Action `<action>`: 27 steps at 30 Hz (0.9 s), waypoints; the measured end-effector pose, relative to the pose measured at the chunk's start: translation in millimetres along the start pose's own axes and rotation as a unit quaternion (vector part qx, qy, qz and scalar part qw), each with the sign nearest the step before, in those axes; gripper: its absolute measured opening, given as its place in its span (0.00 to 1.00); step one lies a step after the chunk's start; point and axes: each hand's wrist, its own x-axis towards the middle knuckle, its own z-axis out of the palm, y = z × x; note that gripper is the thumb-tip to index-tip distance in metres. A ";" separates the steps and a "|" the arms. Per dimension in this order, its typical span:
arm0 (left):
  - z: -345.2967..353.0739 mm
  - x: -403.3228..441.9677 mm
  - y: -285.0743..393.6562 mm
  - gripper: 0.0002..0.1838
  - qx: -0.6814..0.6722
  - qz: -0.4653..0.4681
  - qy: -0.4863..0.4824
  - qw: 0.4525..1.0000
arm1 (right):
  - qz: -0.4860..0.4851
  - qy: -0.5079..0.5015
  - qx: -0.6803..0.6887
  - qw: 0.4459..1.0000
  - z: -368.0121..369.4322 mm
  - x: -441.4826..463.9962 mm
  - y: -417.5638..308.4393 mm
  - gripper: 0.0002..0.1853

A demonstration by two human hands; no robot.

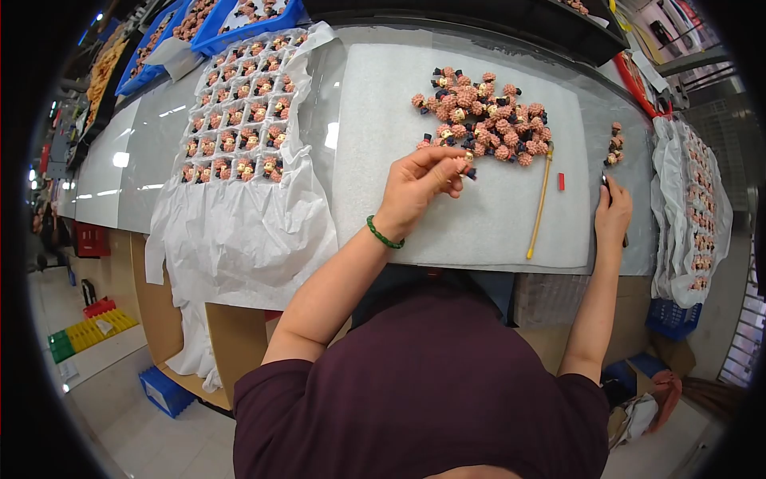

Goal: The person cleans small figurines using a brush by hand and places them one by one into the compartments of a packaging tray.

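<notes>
My left hand (pixel 423 182), with a green beaded bracelet (pixel 384 233) at the wrist, pinches a small figurine (pixel 469 170) with a pink bumpy head and dark parts. Just beyond it, a pile of similar figurines (pixel 511 120) lies on a white foam sheet (pixel 383 104). At the right, my right hand (pixel 613 211) is closed round a thin dark tool (pixel 604 179), whose kind I cannot make out. Ahead of that hand, a few figurines (pixel 615 145) lie in a short line. Between the hands are a thin yellowish stick (pixel 538 209) and a small red block (pixel 561 182).
At the left stands a compartment tray of figurines (pixel 239 120) with white tissue paper (pixel 247 215) hanging over the table edge. Another tissue-lined tray (pixel 692 207) stands at the far right. Blue bins (pixel 247 24) and a black tray (pixel 511 28) line the back.
</notes>
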 end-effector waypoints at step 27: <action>3.3 0.3 0.1 0.11 0.069 0.031 0.048 0.996 | -0.108 -0.093 0.455 0.879 -25.2 -12.5 -198.2 0.10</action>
